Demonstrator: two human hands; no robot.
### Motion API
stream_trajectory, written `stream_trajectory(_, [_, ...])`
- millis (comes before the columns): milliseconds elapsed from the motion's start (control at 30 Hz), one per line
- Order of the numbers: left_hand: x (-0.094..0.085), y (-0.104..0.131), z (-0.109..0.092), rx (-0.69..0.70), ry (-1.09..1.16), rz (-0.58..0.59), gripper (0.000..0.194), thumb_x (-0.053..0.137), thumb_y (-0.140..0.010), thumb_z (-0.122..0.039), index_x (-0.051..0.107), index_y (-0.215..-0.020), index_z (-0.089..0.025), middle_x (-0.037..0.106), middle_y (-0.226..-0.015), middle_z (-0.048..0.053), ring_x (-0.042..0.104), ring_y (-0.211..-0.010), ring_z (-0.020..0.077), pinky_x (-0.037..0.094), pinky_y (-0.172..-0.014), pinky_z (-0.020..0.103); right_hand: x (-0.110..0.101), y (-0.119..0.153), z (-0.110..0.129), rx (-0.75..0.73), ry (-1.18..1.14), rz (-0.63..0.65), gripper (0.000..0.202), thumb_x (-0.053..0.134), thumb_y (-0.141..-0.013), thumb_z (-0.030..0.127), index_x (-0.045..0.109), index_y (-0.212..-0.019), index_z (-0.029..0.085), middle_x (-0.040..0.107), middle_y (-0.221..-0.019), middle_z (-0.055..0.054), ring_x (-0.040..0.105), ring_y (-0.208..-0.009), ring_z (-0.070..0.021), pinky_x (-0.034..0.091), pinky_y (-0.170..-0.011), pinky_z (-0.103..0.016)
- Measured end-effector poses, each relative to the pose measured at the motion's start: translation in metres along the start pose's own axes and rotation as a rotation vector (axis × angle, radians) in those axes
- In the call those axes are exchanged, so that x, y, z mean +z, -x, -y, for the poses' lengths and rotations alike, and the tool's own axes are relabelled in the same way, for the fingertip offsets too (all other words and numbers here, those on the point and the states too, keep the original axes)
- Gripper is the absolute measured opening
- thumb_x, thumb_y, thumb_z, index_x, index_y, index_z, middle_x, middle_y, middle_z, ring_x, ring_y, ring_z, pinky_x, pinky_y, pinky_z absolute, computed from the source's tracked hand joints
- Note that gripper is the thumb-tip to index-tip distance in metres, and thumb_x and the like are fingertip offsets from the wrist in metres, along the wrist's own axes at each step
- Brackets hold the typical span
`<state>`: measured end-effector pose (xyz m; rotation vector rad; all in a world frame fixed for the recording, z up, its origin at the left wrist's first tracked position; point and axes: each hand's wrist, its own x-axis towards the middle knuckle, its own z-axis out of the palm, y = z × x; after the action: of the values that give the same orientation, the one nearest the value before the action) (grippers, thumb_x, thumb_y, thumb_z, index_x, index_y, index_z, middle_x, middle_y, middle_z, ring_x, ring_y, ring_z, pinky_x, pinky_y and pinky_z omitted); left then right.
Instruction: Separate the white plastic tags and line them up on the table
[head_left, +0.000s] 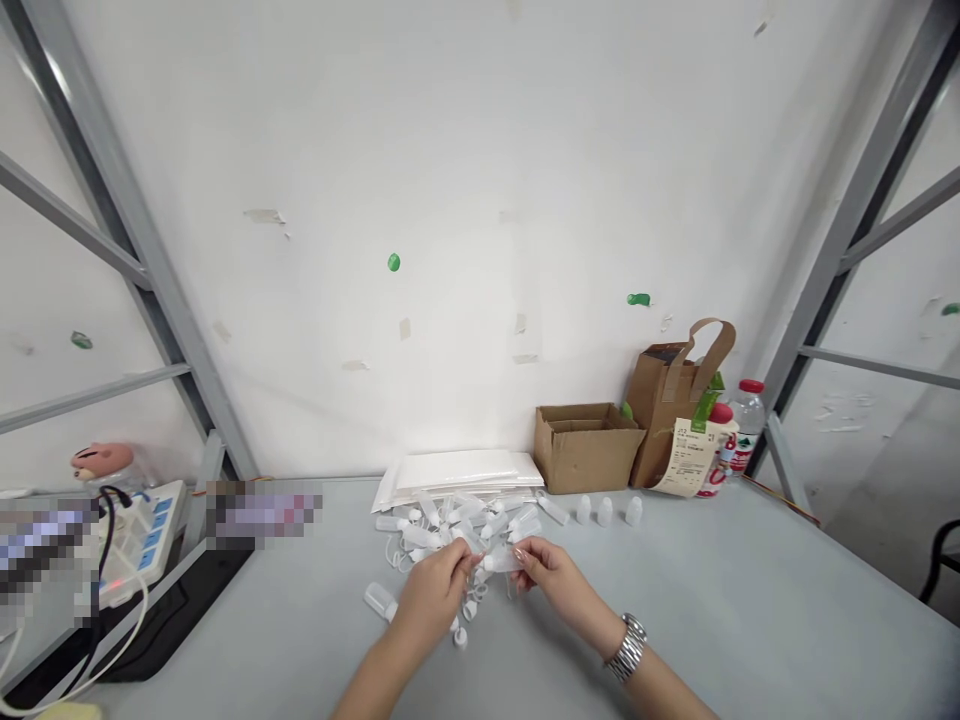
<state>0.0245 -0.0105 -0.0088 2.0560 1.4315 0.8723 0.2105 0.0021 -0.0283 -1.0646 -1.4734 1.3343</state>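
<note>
My right hand [544, 568] pinches a small translucent plastic squeeze bottle [501, 559], its neck pointing left. Close by that neck, the thumb and fingers of my left hand [437, 583] are pressed together; what lies between them is too small to make out. Behind and beneath both hands spreads a pile of similar bottles [420, 537] with white caps on thin loops. One bottle [380, 601] lies to the left of my left wrist. A loose white cap [460, 638] rests on the table in front of the pile, between my forearms.
White flat packets [465, 468] lie against the wall. To their right stand an open cardboard box [589, 460], a brown paper bag [651, 415] and drink bottles [742, 425]. Several small white pieces [605, 512] stand before the box. A power strip [142, 545] sits at left.
</note>
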Motion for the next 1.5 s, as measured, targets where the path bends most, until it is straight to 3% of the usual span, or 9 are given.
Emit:
stream_trajectory(267, [0.005,-0.006,0.002,-0.1,0.126,-0.121,0.031,0.034,-0.083,-0.042,0.04,-0.06,-0.023,0.05,-0.051,-0.005,0.051,-0.051,0.0139,0.037,-0.054,0.022,0.006,-0.001,0.006,-0.053,0.002,-0.067,0.049,0.053,-0.065,0.067,0.053,-0.073,0.019,0.053,-0.061,0.001,0.051,-0.055,-0.0135,0.043,-0.053,-0.027])
stream_trajectory(667, [0.007,-0.007,0.003,-0.132,0.291,-0.148,0.032,0.037,-0.081,-0.046,0.04,-0.059,-0.022,0.045,-0.046,-0.006,0.046,-0.043,0.0123,0.037,-0.049,0.022,0.007,0.001,0.004,-0.038,-0.06,-0.063,0.046,0.056,-0.065,0.064,0.053,-0.075,0.019,0.053,-0.062,0.002,0.05,-0.056,-0.0131,0.042,-0.054,-0.027])
stream_trajectory(833, [0.002,-0.007,0.009,-0.136,0.303,-0.214,0.032,0.037,-0.082,-0.046,0.04,-0.06,-0.022,0.046,-0.049,-0.006,0.047,-0.046,0.0124,0.038,-0.051,0.022,-0.001,0.0,0.006,-0.034,-0.064,-0.095,0.048,0.055,-0.064,0.066,0.053,-0.072,0.018,0.052,-0.06,0.003,0.049,-0.052,-0.0118,0.042,-0.056,-0.028])
stream_trajectory(967, [-0.001,-0.003,0.01,-0.134,0.128,-0.186,0.032,0.03,-0.086,-0.043,0.04,-0.063,-0.023,0.046,-0.049,-0.006,0.048,-0.046,0.0131,0.037,-0.051,0.023,-0.005,0.001,0.008,-0.009,-0.025,-0.064,0.047,0.052,-0.068,0.065,0.05,-0.065,0.018,0.053,-0.057,0.002,0.049,-0.05,-0.011,0.041,-0.057,-0.028])
stream_trajectory(1100, [-0.006,0.003,0.004,-0.009,-0.17,-0.283,0.025,0.032,-0.088,-0.04,0.048,-0.078,-0.023,0.053,-0.065,-0.002,0.053,-0.061,0.0154,0.04,-0.059,0.025,-0.002,0.001,0.005,0.024,-0.003,0.016,0.048,0.048,-0.07,0.066,0.046,-0.061,0.018,0.055,-0.054,0.002,0.05,-0.048,-0.0114,0.042,-0.055,-0.027])
stream_trajectory(1267, [-0.003,0.007,-0.004,0.294,-0.301,-0.082,0.025,0.035,-0.088,-0.038,0.055,-0.085,-0.022,0.057,-0.081,0.003,0.054,-0.075,0.0175,0.043,-0.066,0.027,0.004,0.0,0.0,0.047,-0.025,0.075,0.05,0.044,-0.071,0.068,0.046,-0.064,0.018,0.054,-0.049,0.002,0.049,-0.043,-0.011,0.04,-0.05,-0.026])
stream_trajectory(1500, [0.006,0.008,-0.008,0.217,-0.256,0.017,0.03,0.028,-0.09,-0.031,0.052,-0.076,-0.02,0.057,-0.078,0.003,0.053,-0.074,0.0168,0.04,-0.065,0.026,0.006,0.001,-0.007,0.063,-0.034,0.105,0.05,0.045,-0.07,0.068,0.046,-0.065,0.018,0.054,-0.049,0.003,0.047,-0.042,-0.011,0.039,-0.049,-0.026])
